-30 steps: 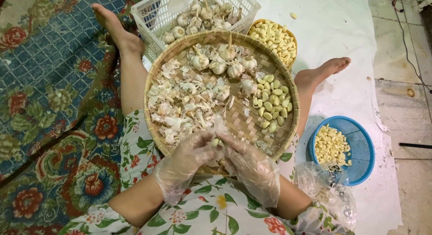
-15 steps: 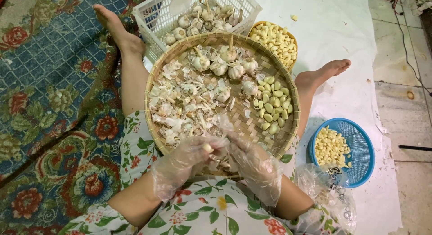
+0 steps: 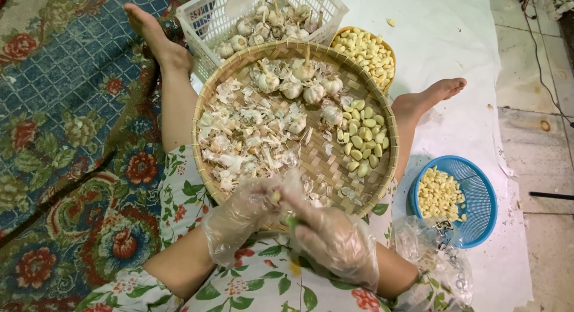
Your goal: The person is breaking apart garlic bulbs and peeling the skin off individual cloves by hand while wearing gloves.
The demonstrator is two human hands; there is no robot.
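A round woven bamboo tray rests on my lap, holding garlic skins on the left, whole garlic bulbs at the top and peeled cloves on the right. Both hands wear clear plastic gloves. At the tray's near rim my left hand pinches a small garlic clove. My right hand is closed against it, with a small greenish piece showing at its fingertips.
A white plastic basket of garlic bulbs stands behind the tray, beside a small yellow basket of peeled cloves. A blue round basket of cloves sits to the right on a white sheet, next to a clear plastic bag. A patterned rug lies left.
Both hands have drawn back from over the tray to its near rim and closed together around a clove.
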